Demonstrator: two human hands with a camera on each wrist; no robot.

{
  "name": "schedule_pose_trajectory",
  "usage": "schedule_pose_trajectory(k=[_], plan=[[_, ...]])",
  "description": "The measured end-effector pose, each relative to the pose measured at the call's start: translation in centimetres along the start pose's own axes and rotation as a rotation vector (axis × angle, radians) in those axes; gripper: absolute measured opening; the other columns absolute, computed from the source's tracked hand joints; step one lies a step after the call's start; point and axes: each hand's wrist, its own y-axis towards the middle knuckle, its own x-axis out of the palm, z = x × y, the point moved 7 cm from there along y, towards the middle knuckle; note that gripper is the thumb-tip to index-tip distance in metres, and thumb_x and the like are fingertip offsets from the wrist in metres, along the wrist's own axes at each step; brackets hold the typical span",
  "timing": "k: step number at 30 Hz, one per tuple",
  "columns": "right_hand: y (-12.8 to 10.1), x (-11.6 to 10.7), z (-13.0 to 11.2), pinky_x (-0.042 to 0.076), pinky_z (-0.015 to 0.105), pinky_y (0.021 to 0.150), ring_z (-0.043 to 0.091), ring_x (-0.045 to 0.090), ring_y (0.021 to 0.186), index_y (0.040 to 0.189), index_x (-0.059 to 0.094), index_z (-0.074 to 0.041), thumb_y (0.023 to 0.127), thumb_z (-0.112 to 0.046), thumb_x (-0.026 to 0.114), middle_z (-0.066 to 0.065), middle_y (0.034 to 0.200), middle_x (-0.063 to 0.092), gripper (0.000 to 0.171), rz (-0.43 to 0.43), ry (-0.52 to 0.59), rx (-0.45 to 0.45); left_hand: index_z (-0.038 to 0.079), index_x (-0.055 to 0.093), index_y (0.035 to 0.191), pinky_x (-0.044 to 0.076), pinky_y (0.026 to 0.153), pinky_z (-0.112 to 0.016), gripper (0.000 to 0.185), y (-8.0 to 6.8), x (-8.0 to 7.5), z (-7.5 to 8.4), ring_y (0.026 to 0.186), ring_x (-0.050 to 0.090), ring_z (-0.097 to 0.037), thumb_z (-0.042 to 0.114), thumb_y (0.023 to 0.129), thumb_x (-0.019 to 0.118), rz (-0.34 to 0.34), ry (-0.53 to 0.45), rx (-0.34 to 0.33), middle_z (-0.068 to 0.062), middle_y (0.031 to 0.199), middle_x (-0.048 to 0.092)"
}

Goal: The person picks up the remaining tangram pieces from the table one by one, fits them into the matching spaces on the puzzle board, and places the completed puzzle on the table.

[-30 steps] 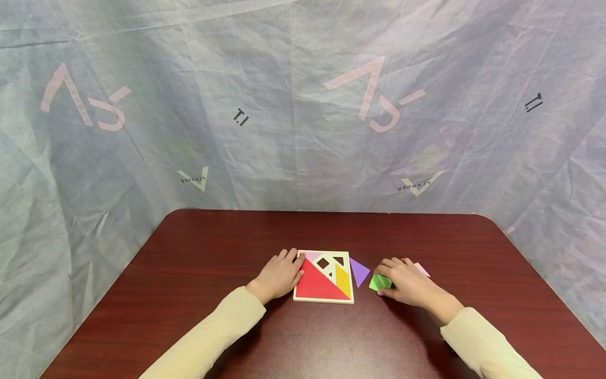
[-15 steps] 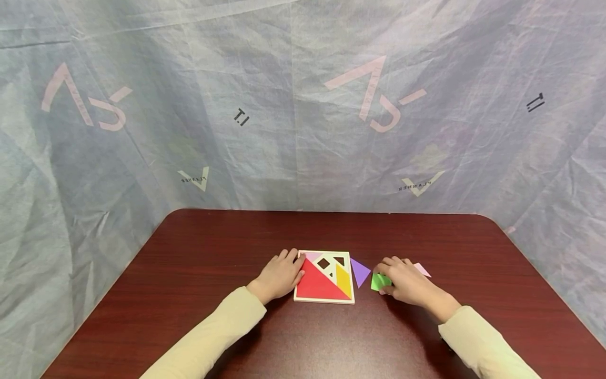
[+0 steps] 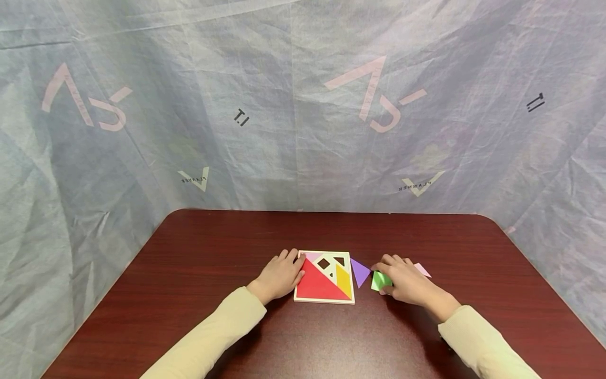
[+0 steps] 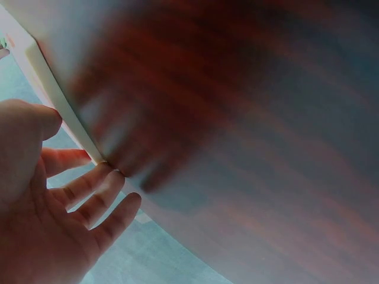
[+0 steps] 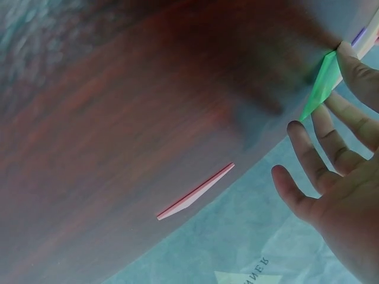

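Observation:
A square tangram board (image 3: 301,301) with a pale frame lies mid-table. Red, yellow and light pink pieces sit in it, and dark cut-out shapes show at its upper right. My left hand (image 3: 279,275) touches the board's left edge, thumb and fingertips along the rim in the left wrist view. A green tangram piece (image 3: 380,281) lies right of the board, partly covered by my right hand (image 3: 406,281). In the right wrist view the thumb and fingers hold the green piece by its edges. A purple triangle (image 3: 360,272) lies between board and green piece, near the right index fingertip.
A pink piece (image 3: 422,269) lies on the table just beyond the right hand. The dark red wooden table (image 3: 227,237) has rounded far corners. A grey printed cloth (image 3: 293,105) hangs behind it and along both sides.
The right thumb has drawn in at the green piece's near side, and the piece has shifted slightly right. The right index finger now reaches further left, towards the purple triangle. The left hand stays put.

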Motion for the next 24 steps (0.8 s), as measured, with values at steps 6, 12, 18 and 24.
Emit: schedule_pose_trajectory(k=[6, 12, 18, 24], plan=[[0.06, -0.05, 0.06, 0.038, 0.037, 0.071, 0.019, 0.05, 0.086, 0.101, 0.065, -0.011, 0.063, -0.016, 0.081, -0.001, 0.091, 0.054, 0.042, 0.012, 0.002, -0.005, 0.01, 0.051, 0.129, 0.048, 0.079, -0.036, 0.043, 0.03, -0.08, 0.02, 0.099, 0.049, -0.024, 0.034, 0.094, 0.046, 0.001, -0.002, 0.0, -0.011, 0.117, 0.05], [0.08, -0.18, 0.07, 0.039, 0.04, 0.071, 0.019, 0.051, 0.086, 0.1, 0.064, -0.013, 0.063, -0.019, 0.081, -0.001, 0.092, 0.056, 0.042, 0.018, -0.004, -0.004, 0.01, 0.052, 0.128, 0.048, 0.078, -0.036, 0.043, 0.03, -0.06, 0.0, 0.098, 0.049, -0.024, 0.034, 0.094, 0.046, 0.008, -0.001, -0.002, -0.011, 0.117, 0.05], [0.11, -0.23, 0.19, 0.039, 0.041, 0.071, 0.018, 0.052, 0.085, 0.099, 0.063, -0.014, 0.063, -0.021, 0.082, -0.003, 0.091, 0.061, 0.041, 0.018, -0.009, 0.003, 0.01, 0.051, 0.129, 0.047, 0.08, -0.036, 0.043, 0.02, -0.04, 0.0, 0.1, 0.049, -0.024, 0.034, 0.094, 0.046, 0.0, -0.009, -0.006, -0.011, 0.118, 0.049], [0.16, -0.14, 0.28, 0.04, 0.044, 0.074, 0.018, 0.054, 0.086, 0.101, 0.064, -0.014, 0.064, -0.024, 0.082, -0.003, 0.092, 0.062, 0.043, 0.012, -0.025, 0.006, 0.01, 0.051, 0.129, 0.048, 0.08, -0.036, 0.043, 0.0, -0.06, 0.07, 0.101, 0.049, -0.024, 0.034, 0.094, 0.045, -0.001, -0.006, -0.003, -0.011, 0.119, 0.049]])
